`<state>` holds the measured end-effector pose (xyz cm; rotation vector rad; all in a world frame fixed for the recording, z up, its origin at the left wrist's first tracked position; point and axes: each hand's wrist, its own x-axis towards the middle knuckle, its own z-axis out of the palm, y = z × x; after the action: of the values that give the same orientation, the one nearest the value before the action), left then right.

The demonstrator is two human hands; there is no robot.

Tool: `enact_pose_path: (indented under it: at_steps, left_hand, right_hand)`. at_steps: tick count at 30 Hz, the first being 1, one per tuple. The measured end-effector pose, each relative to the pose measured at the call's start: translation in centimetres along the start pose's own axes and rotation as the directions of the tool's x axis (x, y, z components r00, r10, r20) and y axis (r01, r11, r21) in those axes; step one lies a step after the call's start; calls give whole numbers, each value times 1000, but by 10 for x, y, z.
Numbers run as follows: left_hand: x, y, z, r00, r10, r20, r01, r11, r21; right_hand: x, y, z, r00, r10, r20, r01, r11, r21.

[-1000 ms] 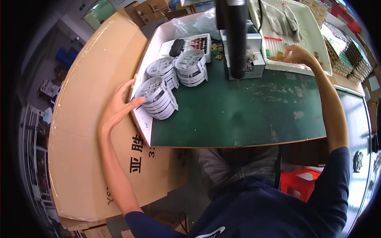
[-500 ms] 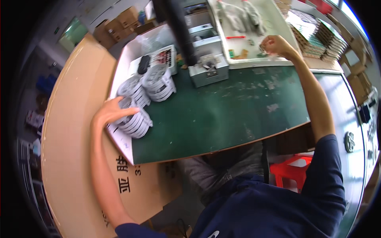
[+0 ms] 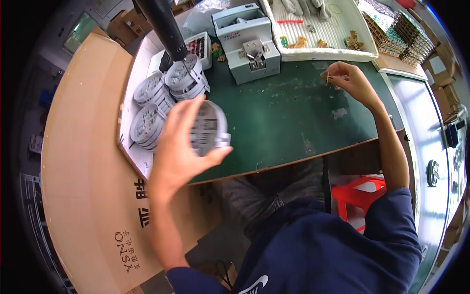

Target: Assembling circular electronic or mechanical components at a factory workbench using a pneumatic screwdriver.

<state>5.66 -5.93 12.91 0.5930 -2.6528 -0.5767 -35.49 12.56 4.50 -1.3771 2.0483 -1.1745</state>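
My left hand [image 3: 178, 152] grips a round grey plastic housing [image 3: 205, 127] by its rim, above the near left of the green table. The open inside of the housing shows, with ribs and slots; some blur covers hand and part. Stacks of similar grey housings [image 3: 147, 125] stand beyond it at the table's left edge. My right hand [image 3: 352, 83] pinches a small thin tan piece [image 3: 327, 78] over the table, just in front of the white tray; its exact kind is too small to tell. An electric screwdriver [image 3: 164, 29] hangs over the housing stacks.
A grey-blue screw feeder [image 3: 254, 59] stands at the back middle of the green table [image 3: 274, 117]. The white tray [image 3: 333, 55] holds gloves, a red strip and small boards. Stacked board panels [image 3: 406, 34] lie right. Cardboard [image 3: 83, 161] borders the left; a red stool [image 3: 352, 196] stands below.
My left hand has lifted a housing off the near stack and brought it rightward. My right hand has come out of the tray toward me with the small tan piece.
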Motion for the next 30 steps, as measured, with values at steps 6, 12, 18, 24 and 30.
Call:
enact_pose_path:
  at_steps: [6, 12, 18, 24, 30]
  left_hand:
    - [4, -2, 105, 996, -69, -50, 72, 995, 68]
    - [3, -10, 103, 996, -61, 69, 66, 995, -72]
    - [19, -28, 91, 928, 171, 331, -160, 985, -63]
    - [25, -5, 92, 973, 30, 229, 39, 957, -288]
    - [-8, -10, 124, 991, -86, 102, 74, -281, -957]
  right_hand:
    - [-10, -9, 29, 941, -285, -181, 202, 906, -373]
    - [-33, -29, 42, 963, -126, -236, 171, 968, 181]
    - [-40, -37, 73, 997, -72, 4, 44, 651, 758]
    - [-39, -36, 99, 997, 11, 73, -67, 535, 842]
    - [-38, -35, 106, 1000, -4, 24, -17, 598, 801]
